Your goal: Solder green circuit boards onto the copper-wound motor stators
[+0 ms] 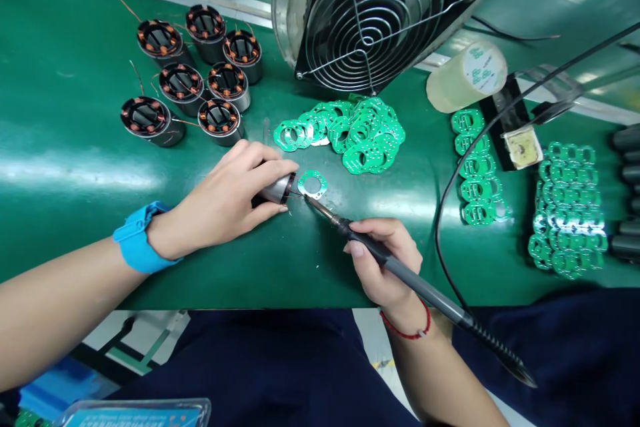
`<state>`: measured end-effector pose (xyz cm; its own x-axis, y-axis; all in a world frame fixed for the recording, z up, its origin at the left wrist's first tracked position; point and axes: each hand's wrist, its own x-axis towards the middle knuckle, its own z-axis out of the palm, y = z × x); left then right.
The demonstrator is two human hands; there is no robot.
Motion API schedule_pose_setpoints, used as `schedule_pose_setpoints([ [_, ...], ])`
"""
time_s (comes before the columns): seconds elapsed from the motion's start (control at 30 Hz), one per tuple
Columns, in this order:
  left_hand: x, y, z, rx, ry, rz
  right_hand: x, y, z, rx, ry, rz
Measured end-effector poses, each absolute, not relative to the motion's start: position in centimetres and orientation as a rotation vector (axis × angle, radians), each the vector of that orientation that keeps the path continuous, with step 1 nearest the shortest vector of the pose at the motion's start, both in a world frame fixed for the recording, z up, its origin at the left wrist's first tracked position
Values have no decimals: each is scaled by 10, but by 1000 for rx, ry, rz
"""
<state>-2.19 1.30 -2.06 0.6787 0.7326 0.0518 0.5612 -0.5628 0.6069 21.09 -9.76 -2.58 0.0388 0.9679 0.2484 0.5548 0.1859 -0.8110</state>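
Observation:
My left hand [245, 190] is closed around a motor stator [276, 189], a metal cylinder lying on its side with its wire end facing right. Just beyond that end lies a single ring-shaped green circuit board [323, 185] on the mat. In my right hand [385, 260] is a soldering iron [420, 285], held like a pen. Its tip reaches the lower left edge of the board, close to the stator's thin wires. Whether the tip touches wire or board I cannot tell. A blue strap circles my left wrist.
Several upright stators [227, 83] with copper windings stand at the back left. Loose green boards [373, 137] are heaped behind my hands, before a fan [367, 40]. Rows of boards [567, 207], a tape roll [463, 80] and a sponge holder [521, 148] lie right; the iron's cord [440, 207] crosses there.

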Motion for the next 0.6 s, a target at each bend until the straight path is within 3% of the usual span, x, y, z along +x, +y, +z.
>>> schedule_pose_setpoints([
  [0.3, -22, 12, -21, 2359, 982, 415, 209, -102, -30, -1454, -1593, 555],
  [0.6, -19, 10, -17, 2310, 1044, 408, 199, -82, -17, -1701, -1731, 766],
])
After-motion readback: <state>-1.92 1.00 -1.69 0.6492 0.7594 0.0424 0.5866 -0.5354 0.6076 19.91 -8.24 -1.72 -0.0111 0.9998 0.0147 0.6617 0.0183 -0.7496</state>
